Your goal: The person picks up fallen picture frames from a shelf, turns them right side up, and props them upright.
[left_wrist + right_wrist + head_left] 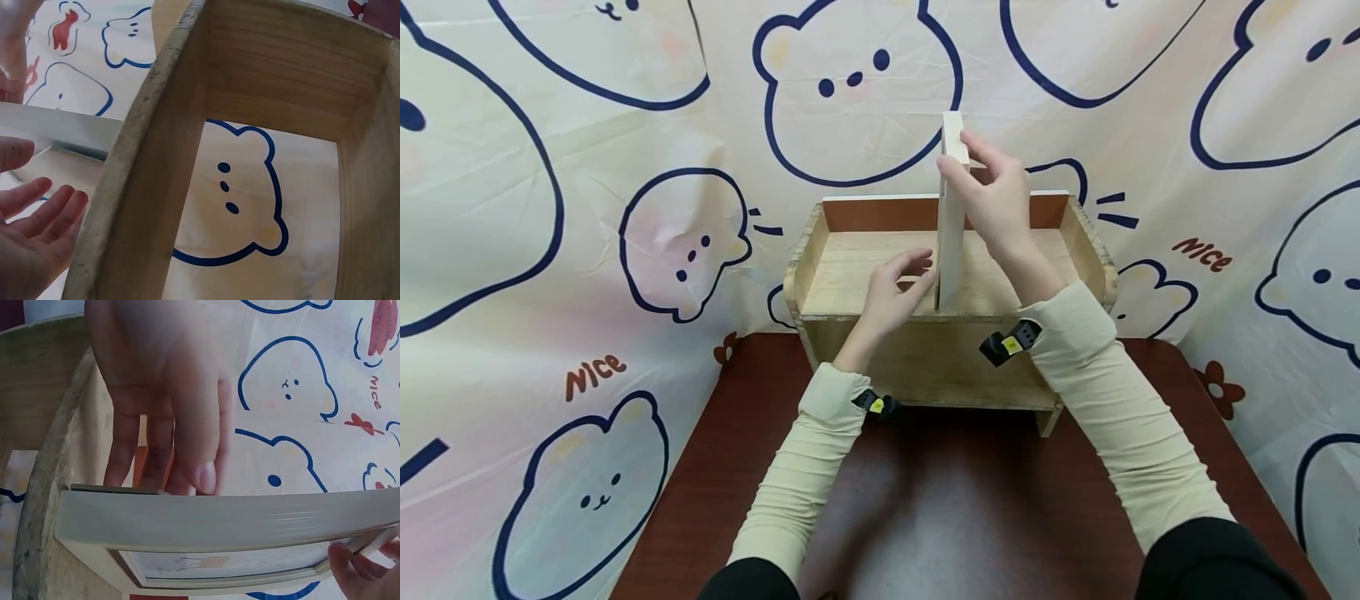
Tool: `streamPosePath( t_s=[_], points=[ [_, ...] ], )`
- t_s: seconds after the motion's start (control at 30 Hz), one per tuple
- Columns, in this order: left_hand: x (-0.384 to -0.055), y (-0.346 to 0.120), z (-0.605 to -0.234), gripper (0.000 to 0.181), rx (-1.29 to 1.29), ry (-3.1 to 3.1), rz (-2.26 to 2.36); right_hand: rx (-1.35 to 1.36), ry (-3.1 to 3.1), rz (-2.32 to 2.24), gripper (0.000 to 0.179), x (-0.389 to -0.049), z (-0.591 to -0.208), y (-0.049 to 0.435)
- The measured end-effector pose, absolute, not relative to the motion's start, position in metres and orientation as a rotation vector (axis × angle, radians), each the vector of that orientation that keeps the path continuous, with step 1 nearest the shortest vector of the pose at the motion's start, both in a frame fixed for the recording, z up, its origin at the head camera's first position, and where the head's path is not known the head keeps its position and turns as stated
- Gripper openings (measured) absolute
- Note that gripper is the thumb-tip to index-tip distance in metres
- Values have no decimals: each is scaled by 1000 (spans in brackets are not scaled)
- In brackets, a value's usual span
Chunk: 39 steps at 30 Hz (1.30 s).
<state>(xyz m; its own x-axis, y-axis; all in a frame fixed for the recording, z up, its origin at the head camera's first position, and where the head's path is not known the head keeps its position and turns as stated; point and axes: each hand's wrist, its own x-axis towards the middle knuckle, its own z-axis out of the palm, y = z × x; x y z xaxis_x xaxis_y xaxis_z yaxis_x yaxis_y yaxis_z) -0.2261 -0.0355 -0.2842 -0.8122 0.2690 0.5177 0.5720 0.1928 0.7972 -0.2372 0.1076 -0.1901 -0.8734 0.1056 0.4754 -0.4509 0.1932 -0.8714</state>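
Observation:
A white picture frame (951, 250) stands upright, its narrow side facing me, over the upper level of a wooden shelf unit (857, 267). My right hand (1003, 196) pinches its top end between thumb and fingers. Lower down, beside the left face of the frame, is my left hand (897, 292), fingers spread and relaxed. In the right wrist view, the frame (219, 519) shows a light panel inside its border, and the left hand's (159, 387) fingertips are right at the frame's edge. The left wrist view shows the left hand (37, 231) palm up with loose fingers.
The shelf unit stands at the back of a dark red-brown table (917, 500). Its lower compartment (294, 69) has an open back, with cloth showing through. A printed cloth (865, 100) with bear drawings hangs close behind and along both sides.

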Motion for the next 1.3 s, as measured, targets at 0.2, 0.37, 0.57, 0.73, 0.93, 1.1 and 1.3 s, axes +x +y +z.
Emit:
streamPosePath(
  t_s=[0.2,0.37,0.57,0.73,0.93,1.1,1.3],
  points=[
    [-251,-33,-306,32,-825,-2217,-1658,327,-2014,1718,50,-238,-193,106],
    [-255,-33,-310,28,-846,-2197,-1536,338,-2006,1707,51,-239,-194,106],
    [-254,-37,-309,23,-785,-2119,-1327,343,-1992,1729,51,-239,-195,106],
    [-247,-34,-306,26,-771,-2130,-1203,336,-1991,1727,51,-239,-195,106],
    [-243,-29,-306,16,-697,-2202,-1015,343,-1989,1727,51,-239,-195,106],
    [-244,-29,-309,10,-550,-2194,-901,324,-1998,1729,51,-239,-195,105],
    [-248,-33,-309,7,-439,-2180,-866,328,-1993,1744,51,-239,-196,105]
  ],
)
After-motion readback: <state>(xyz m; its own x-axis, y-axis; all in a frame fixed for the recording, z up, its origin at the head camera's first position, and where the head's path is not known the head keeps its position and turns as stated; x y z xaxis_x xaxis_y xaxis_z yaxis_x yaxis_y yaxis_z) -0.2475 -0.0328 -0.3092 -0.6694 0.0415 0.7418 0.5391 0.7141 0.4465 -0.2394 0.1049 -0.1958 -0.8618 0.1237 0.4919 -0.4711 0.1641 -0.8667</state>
